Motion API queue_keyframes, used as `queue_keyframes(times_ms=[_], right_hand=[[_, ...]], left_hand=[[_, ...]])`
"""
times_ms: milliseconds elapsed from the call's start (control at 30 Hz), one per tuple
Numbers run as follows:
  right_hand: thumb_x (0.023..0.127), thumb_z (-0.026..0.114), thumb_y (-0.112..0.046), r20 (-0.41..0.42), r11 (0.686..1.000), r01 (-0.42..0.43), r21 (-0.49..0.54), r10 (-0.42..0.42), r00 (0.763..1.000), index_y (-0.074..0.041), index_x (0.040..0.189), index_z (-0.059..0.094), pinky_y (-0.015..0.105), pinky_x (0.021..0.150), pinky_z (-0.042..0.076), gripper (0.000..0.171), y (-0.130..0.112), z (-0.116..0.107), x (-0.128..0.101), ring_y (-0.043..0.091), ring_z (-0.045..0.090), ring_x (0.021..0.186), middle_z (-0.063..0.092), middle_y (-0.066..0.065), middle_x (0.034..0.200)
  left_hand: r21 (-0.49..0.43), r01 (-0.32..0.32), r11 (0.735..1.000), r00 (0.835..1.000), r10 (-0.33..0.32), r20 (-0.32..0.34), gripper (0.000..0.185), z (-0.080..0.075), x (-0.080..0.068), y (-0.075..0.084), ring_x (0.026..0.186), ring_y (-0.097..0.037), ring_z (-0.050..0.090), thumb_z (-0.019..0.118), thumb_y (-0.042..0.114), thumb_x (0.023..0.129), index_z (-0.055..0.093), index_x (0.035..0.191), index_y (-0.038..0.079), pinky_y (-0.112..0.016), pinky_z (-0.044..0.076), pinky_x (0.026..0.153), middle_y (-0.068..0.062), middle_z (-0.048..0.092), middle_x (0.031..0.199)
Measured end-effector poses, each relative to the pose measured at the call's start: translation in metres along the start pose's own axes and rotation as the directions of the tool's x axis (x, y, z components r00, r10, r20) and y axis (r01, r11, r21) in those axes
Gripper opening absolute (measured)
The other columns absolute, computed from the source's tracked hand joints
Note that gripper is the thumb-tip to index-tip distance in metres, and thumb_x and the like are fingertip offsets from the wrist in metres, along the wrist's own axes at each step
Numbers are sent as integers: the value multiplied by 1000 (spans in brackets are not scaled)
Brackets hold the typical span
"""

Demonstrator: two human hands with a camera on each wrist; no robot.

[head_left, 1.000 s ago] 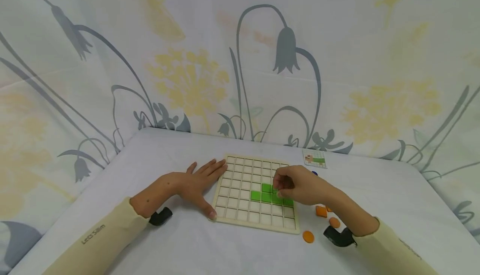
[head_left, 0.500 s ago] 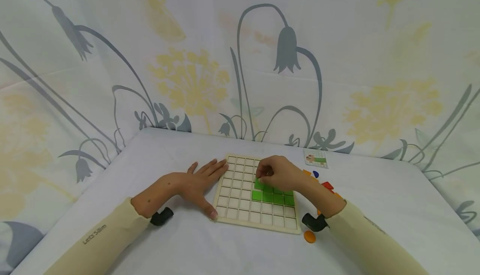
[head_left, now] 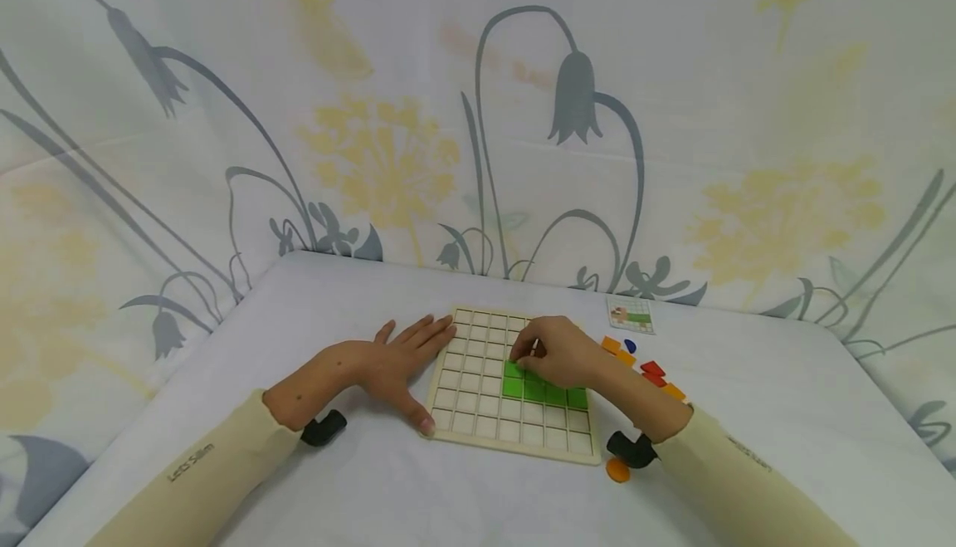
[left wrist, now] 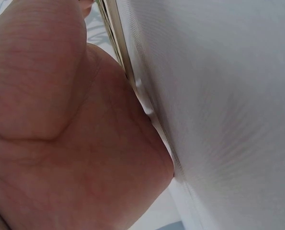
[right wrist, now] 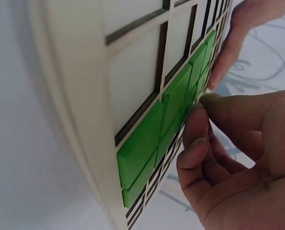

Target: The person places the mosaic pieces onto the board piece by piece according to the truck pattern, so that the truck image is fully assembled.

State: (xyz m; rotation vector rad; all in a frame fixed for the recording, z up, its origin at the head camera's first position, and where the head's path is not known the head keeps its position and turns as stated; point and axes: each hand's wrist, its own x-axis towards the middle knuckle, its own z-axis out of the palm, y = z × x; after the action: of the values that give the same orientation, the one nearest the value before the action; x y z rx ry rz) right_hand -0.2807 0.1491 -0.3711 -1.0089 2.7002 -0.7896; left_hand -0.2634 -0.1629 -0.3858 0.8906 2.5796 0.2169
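Observation:
My left hand (head_left: 388,368) lies spread with straight fingers beside a pale gridded board (head_left: 515,451), fingertips and thumb at its left edge. In the left wrist view the palm (left wrist: 75,134) fills much of the picture, close to the board's thin side (left wrist: 116,38). Two rows of green square tiles (head_left: 554,395) sit in the grid's right half. Bent over the upper row, my right hand (head_left: 560,352) pinches the leftmost green tile (head_left: 513,369) with thumb and fingertips. The right wrist view shows the tiles (right wrist: 142,143) set in their cells; the pinched tile is mostly hidden.
A small pattern card (head_left: 631,315) lies behind the board to the right. Orange pieces (head_left: 611,344), a blue half-round piece (head_left: 630,347) and red pieces (head_left: 652,368) lie right of the board. An orange disc (head_left: 617,470) is near its front right corner.
My right hand has moved left along the green tiles with a green tile, which has come down level at the upper row's left end. The left hand has stayed put.

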Motion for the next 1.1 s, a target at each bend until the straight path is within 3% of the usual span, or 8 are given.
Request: queue_keyframes(times_ms=[267,533,733,1100], right_hand=[[99,70,-5,-45,1000,24,6,-24,999,-11,102,77,28,68,53,9,11,-10,-35,9,60,75,68,-4,96],[96,77,-9,-60,996,-45,-82,40,997,-15,99,76,26,69,54,7,29,-26,-90,4,59,79,66,-10,95],[90,84,-14,-37,985,-141,-97,138,990,-18,101,76,24,67,50,14,39,-34,-126,5,55,78,64,-12,93],[86,87,-13,-1,982,-171,-80,171,985,-18,103,72,24,70,49,23,49,-34,-139,9,53,81,62,-12,89]], left_hand=[[-7,-10,1000,1000,10,-3,140,0,2,1,164,-29,-13,81,75,78,-3,172,15,-71,-3,125,-1,-13,179],[-26,5,1000,1000,-5,-7,141,0,-2,4,164,-29,-13,83,74,77,-2,172,15,-71,-4,124,-2,-12,179],[-18,11,1000,1000,-12,-8,142,0,-3,4,164,-30,-13,82,75,77,-3,172,14,-71,-5,124,-2,-13,179],[-27,6,1000,1000,-6,-11,141,-2,-4,6,164,-30,-12,83,74,77,-3,172,13,-71,-4,124,-3,-12,179]])
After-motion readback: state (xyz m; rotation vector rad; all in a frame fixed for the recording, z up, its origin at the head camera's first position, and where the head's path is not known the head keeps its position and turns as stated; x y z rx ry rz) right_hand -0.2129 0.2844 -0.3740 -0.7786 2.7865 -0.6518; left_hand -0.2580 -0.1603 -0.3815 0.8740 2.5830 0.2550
